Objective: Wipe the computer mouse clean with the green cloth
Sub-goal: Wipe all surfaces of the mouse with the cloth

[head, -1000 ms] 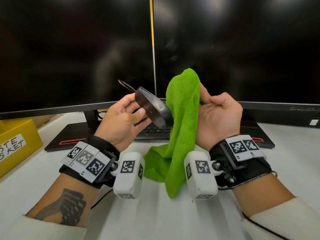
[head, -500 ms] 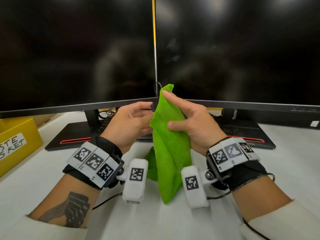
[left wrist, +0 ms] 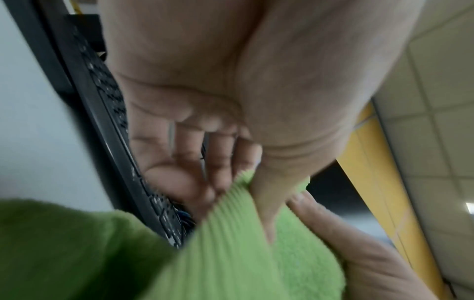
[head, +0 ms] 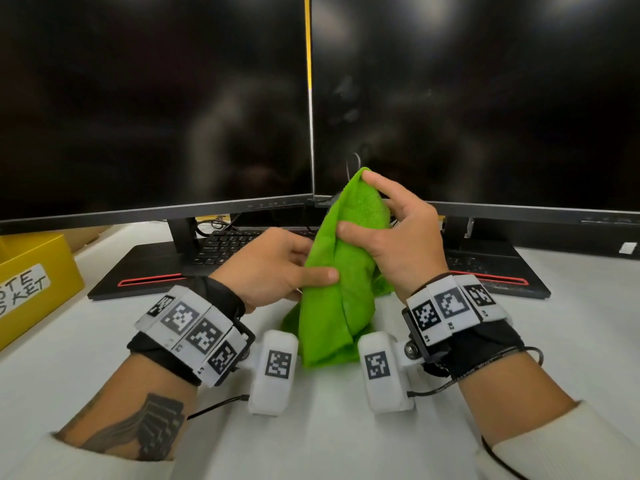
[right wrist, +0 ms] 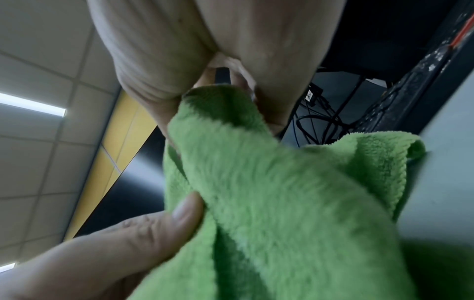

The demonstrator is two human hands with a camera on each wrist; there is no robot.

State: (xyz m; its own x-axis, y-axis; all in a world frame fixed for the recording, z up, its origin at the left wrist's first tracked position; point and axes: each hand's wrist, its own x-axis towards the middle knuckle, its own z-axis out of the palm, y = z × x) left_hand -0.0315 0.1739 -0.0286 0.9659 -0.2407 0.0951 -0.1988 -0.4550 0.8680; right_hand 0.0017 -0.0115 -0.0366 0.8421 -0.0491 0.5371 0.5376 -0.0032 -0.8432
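Note:
The green cloth (head: 346,271) is held upright above the desk, its lower end hanging down onto the desk top. It is wrapped over the computer mouse, which is hidden in the head view; only a thin cable (head: 350,166) shows above the cloth. A dark sliver of the mouse (right wrist: 221,76) shows between the right fingers. My left hand (head: 304,263) grips the covered mouse from the left, thumb pressed on the cloth (left wrist: 231,253). My right hand (head: 360,206) grips the cloth (right wrist: 282,203) from the right, with its index finger at the top.
Two dark monitors (head: 156,116) stand side by side at the back, on black bases with red trim. A black keyboard (head: 235,242) lies under them. A yellow bin (head: 34,282) with a label sits at the left on the white desk (head: 329,438).
A second ago the mouse was bare in my left hand beside the cloth. Now the cloth covers it, and my right hand has turned over and closed round it from the right.

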